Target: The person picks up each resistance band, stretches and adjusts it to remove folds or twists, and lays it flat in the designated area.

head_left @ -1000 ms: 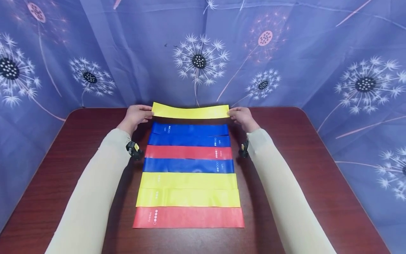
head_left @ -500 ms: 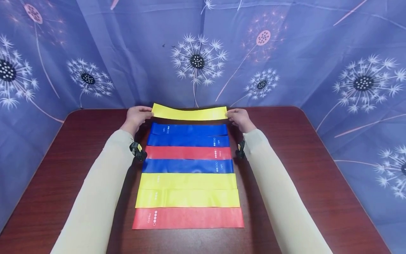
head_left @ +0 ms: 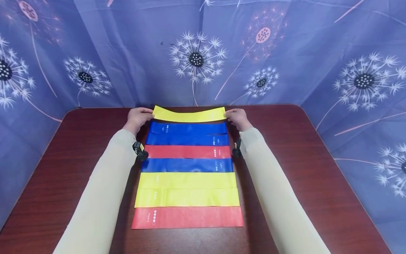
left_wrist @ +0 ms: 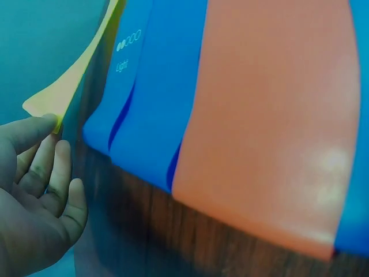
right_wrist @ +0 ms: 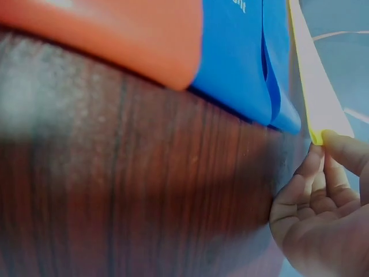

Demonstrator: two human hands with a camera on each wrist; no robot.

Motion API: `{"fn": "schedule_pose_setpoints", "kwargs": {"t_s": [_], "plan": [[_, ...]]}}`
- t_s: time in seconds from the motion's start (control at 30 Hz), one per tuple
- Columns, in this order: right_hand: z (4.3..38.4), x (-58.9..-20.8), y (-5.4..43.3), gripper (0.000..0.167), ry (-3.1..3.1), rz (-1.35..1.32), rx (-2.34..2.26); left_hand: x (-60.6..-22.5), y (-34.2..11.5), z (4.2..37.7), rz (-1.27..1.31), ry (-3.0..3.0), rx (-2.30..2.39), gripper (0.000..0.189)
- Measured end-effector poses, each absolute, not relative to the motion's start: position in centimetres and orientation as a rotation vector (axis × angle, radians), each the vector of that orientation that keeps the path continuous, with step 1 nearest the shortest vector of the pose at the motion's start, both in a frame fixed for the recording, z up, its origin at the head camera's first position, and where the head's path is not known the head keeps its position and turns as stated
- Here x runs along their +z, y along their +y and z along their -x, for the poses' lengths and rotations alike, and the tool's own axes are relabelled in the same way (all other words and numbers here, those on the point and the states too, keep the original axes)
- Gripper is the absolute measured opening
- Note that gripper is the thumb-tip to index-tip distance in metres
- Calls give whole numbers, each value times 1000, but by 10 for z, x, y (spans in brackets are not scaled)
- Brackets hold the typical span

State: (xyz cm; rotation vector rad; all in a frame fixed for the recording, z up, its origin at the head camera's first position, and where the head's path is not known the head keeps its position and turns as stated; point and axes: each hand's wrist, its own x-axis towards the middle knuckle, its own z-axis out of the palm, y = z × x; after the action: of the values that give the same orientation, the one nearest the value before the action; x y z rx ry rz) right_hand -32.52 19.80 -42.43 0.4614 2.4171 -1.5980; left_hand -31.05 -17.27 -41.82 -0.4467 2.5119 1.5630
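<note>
A yellow resistance band (head_left: 189, 116) is stretched out between both hands at the far edge of the table, sagging a little in its middle. My left hand (head_left: 137, 118) pinches its left end between thumb and fingertips, as the left wrist view also shows. At the other end, my right hand (head_left: 238, 118) pinches the band's corner with thumb and index finger. Just nearer than it lies a blue band (head_left: 190, 128) marked Light, overlapping a second blue band (head_left: 180, 139). A red band (head_left: 187, 151) follows in the same row.
Nearer in the row lie another blue band (head_left: 187, 165), two yellow bands (head_left: 196, 180) and a red band marked Heavy (head_left: 190, 217). They rest on a dark wooden table (head_left: 301, 176). A dandelion-print curtain (head_left: 136, 63) hangs behind and at both sides.
The held yellow band has come slightly nearer to the first blue band. Its ends have drawn a little closer together, as the right hand moved slightly left. The row of bands stays put.
</note>
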Motion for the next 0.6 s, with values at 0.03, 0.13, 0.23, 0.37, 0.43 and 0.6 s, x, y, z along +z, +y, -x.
{"fn": "schedule_pose_setpoints", "kwargs": {"t_s": [0.03,0.13,0.23,0.37,0.43,0.6], "plan": [[325,-424,197,36,2426,-464,-1592,-419,-172,311,451,2514,1563,39],[325,-424,195,35,2450,-475,-1571,-422,-171,312,486,2510,1564,38],[325,-424,194,33,2470,-479,-1556,-424,-171,312,525,2493,1570,38],[325,-426,195,33,2498,-488,-1510,-425,-172,313,541,2484,1558,38],[325,-427,195,33,2510,-497,-1479,-425,-172,313,541,2490,1535,39],[323,-427,195,32,2539,-502,-1414,-424,-171,312,535,2498,1483,40]]}}
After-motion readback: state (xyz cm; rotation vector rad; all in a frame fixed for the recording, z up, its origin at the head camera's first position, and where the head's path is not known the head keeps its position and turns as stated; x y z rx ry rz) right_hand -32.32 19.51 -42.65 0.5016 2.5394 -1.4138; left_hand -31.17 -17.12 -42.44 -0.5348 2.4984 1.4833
